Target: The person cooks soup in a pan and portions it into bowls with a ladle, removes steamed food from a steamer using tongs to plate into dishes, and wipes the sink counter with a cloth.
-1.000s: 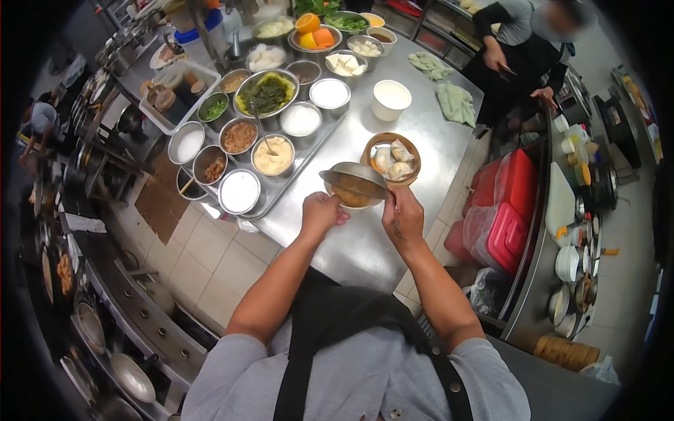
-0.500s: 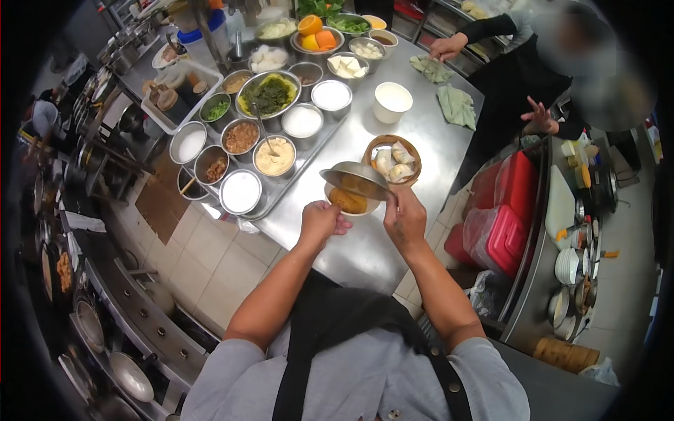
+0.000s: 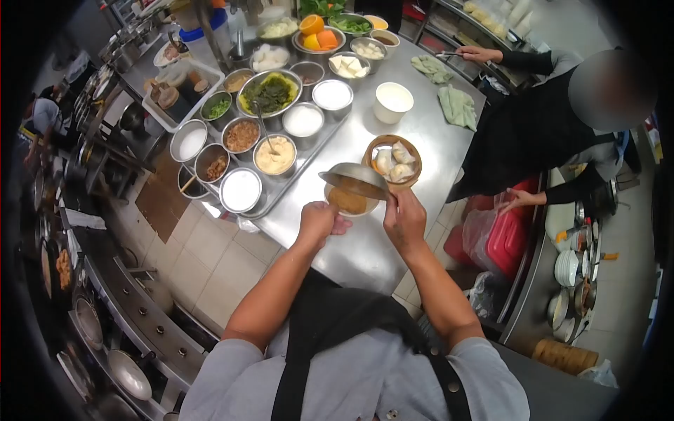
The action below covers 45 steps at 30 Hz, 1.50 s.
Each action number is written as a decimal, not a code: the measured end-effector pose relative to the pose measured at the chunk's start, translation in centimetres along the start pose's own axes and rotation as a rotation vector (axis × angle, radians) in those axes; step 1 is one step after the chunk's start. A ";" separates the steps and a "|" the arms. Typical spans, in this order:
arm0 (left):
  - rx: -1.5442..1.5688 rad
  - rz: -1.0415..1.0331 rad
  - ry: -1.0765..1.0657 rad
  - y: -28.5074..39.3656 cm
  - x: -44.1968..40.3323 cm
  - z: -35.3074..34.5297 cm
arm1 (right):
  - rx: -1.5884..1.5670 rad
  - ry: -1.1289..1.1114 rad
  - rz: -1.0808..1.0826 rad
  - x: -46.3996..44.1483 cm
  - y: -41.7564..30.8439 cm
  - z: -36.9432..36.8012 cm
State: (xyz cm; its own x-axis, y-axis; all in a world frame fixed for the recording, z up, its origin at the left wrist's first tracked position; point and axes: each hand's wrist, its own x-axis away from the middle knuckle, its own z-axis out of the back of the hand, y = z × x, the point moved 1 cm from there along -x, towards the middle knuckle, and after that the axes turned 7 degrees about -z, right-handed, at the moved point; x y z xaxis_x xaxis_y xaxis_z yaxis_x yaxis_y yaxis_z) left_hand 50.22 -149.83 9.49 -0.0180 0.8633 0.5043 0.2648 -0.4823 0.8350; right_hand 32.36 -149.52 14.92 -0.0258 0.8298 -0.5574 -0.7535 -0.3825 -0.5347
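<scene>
My right hand is closed on the rim of a metal bowl, which it holds tilted over a white bowl. Golden-brown food lies in the white bowl, partly hidden under the metal one. At the white bowl's near left edge, my left hand grips the rim with curled fingers. Just beyond the metal bowl stands a round bamboo steamer holding several pale wrapped pieces.
Metal containers of ingredients, among them a yellow paste, fill a tray to the left. A white tub and green cloths sit farther back. At right, a co-worker stands by the table, a thin utensil in one hand, near red bins.
The metal bowl has tipped slightly lower over the food, while my hands stay almost in place. The co-worker has shifted along the right side; a thin utensil now shows in one hand.
</scene>
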 end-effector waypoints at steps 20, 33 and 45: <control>0.035 0.077 -0.020 -0.1 1.0 0.7 | -0.006 0.021 0.067 -0.9 -0.4 -0.6; 0.029 0.063 -0.040 -0.5 0.5 1.2 | -0.010 0.043 0.061 -0.3 0.0 -1.2; -0.021 0.058 -0.056 -1.7 0.9 2.1 | -0.074 0.075 -0.144 -0.9 -0.1 -0.2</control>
State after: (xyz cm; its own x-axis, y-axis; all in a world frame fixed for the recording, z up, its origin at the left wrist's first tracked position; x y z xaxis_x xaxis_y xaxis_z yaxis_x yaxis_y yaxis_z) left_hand 51.74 -147.94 8.09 0.0506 0.8406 0.5393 0.2437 -0.5340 0.8096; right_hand 32.58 -150.34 15.32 0.1304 0.8464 -0.5163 -0.6954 -0.2931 -0.6561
